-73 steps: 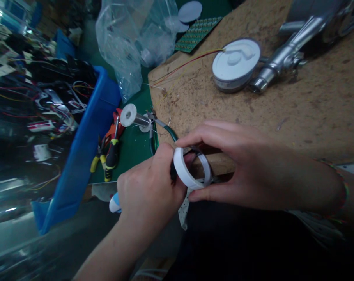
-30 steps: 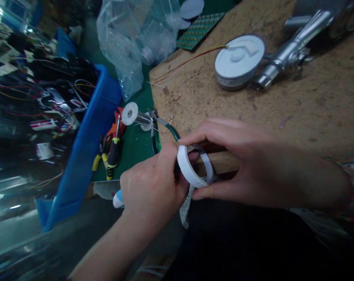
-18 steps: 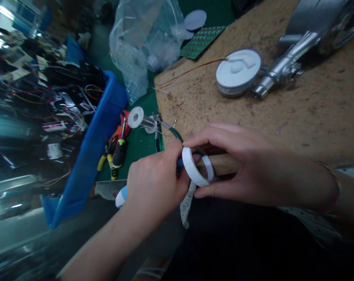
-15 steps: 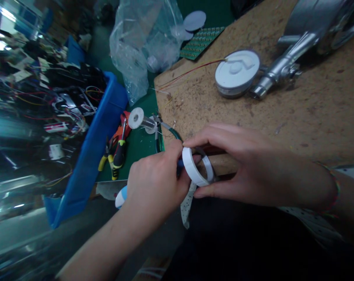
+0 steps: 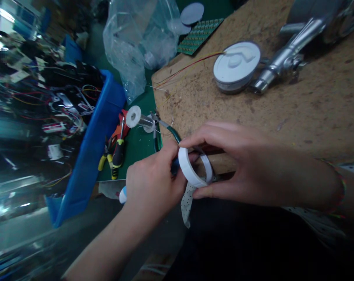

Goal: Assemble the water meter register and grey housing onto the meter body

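My right hand (image 5: pixel 238 164) grips a white ring (image 5: pixel 191 169) between thumb and fingers, tilted so its opening shows. Against the ring's left side is my left hand (image 5: pixel 153 177), closed round a blue-and-white handled tool (image 5: pixel 123 194). Only the tool's pale end and a bit of dark blue beside the ring show; its working tip is hidden. Both hands are at the near edge of the worn wooden board (image 5: pixel 194 105). Just beyond my left hand lie green-handled pliers (image 5: pixel 172 132) and a spool of thin silvery wire (image 5: pixel 140 118).
On the board sit a round white-topped part (image 5: pixel 237 64) with thin wires and a metal tube fitting (image 5: pixel 278 70). A clear plastic bag (image 5: pixel 142 43) and a green circuit panel (image 5: pixel 199 36) lie behind. At left are a screwdriver (image 5: pixel 118 154) and a cluttered blue bin (image 5: pixel 91 144).
Both hands keep their grips, with the ring slightly left of before. Less of the tool's pale end shows behind my left hand. The whole view has shifted a little.
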The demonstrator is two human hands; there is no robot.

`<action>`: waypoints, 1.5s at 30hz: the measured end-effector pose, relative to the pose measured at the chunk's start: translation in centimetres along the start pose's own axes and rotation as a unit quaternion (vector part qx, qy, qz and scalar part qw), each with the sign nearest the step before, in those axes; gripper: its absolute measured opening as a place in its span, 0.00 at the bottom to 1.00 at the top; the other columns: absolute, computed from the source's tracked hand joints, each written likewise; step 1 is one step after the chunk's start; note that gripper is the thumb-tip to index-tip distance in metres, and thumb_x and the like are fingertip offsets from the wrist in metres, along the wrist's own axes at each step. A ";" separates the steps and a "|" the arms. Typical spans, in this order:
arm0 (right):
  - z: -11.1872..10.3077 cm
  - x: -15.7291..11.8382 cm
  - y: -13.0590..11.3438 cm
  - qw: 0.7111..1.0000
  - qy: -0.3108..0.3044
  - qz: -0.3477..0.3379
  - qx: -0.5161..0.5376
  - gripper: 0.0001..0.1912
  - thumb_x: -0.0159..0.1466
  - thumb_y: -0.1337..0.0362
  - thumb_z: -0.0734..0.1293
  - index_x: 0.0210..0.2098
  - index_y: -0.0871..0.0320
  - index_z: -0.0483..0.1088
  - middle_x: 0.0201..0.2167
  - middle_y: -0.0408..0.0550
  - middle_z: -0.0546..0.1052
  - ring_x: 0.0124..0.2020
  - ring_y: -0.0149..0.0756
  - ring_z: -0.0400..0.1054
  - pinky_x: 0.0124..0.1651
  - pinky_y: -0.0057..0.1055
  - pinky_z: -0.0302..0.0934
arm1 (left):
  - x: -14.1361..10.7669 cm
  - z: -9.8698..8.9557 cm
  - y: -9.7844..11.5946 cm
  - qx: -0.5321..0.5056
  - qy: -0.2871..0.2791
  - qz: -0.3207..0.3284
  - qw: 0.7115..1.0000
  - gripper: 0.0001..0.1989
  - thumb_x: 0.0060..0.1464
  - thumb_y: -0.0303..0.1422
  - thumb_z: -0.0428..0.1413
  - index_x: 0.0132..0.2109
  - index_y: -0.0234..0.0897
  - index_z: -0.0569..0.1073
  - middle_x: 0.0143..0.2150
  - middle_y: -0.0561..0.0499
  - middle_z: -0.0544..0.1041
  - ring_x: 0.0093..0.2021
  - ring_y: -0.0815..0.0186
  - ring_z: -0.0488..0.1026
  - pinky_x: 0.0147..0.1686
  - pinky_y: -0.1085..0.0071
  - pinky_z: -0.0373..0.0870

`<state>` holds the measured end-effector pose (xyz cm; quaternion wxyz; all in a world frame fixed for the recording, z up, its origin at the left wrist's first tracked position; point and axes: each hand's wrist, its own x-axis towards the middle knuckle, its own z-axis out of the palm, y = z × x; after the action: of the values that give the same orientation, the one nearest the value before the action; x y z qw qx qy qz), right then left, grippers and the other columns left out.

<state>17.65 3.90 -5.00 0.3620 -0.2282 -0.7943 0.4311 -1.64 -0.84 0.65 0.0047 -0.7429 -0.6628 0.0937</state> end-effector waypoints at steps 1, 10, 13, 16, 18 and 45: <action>0.0 0.0 0.0 1.000 0.001 0.002 -0.001 0.26 0.57 0.59 0.79 0.52 0.55 0.71 0.49 0.47 0.76 0.50 0.41 0.70 0.50 0.35 0.63 | 0.0 -0.1 0.0 0.008 0.000 0.005 1.000 0.12 0.63 0.45 0.55 0.43 0.42 0.72 0.28 0.51 0.77 0.28 0.58 0.77 0.25 0.68 0.54; -0.1 -0.1 0.0 1.000 0.006 -0.001 -0.012 0.29 0.56 0.58 0.79 0.54 0.56 0.70 0.49 0.48 0.76 0.50 0.43 0.70 0.50 0.36 0.63 | 0.5 -1.0 0.3 0.020 -0.033 0.023 0.999 0.15 0.64 0.45 0.52 0.50 0.43 0.75 0.32 0.48 0.81 0.30 0.53 0.79 0.25 0.66 0.58; -0.2 -0.1 0.0 1.000 0.005 -0.006 -0.011 0.30 0.56 0.57 0.79 0.55 0.56 0.70 0.48 0.48 0.76 0.49 0.43 0.70 0.49 0.35 0.63 | 0.7 -1.3 0.4 0.018 -0.051 0.022 0.998 0.15 0.64 0.44 0.53 0.50 0.43 0.75 0.32 0.48 0.81 0.30 0.52 0.80 0.25 0.66 0.58; -0.1 -0.2 0.1 1.000 0.002 -0.006 -0.009 0.29 0.57 0.57 0.79 0.54 0.56 0.70 0.48 0.49 0.76 0.49 0.43 0.70 0.49 0.35 0.62 | 0.7 -1.5 0.4 0.020 -0.060 0.022 0.998 0.15 0.64 0.44 0.53 0.51 0.42 0.75 0.31 0.48 0.81 0.30 0.51 0.79 0.25 0.66 0.57; -0.1 -0.2 0.0 1.000 0.004 -0.008 -0.007 0.27 0.57 0.58 0.79 0.52 0.57 0.71 0.48 0.49 0.75 0.49 0.43 0.69 0.49 0.35 0.62 | 0.7 -1.5 0.4 0.016 -0.068 0.023 0.997 0.15 0.64 0.43 0.53 0.52 0.42 0.74 0.31 0.48 0.81 0.30 0.51 0.79 0.25 0.66 0.56; 0.6 -0.2 -0.1 1.000 -0.002 -0.002 -0.018 0.31 0.56 0.59 0.80 0.56 0.54 0.71 0.50 0.48 0.75 0.50 0.44 0.70 0.51 0.37 0.64 | -0.4 0.3 -0.7 -0.058 -0.002 0.033 0.998 0.15 0.63 0.46 0.55 0.47 0.41 0.74 0.32 0.49 0.81 0.32 0.55 0.79 0.28 0.67 0.59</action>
<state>17.29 3.37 -5.22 0.3571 -0.2325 -0.8031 0.4166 -2.37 -1.15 0.53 -0.0428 -0.7632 -0.6422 0.0565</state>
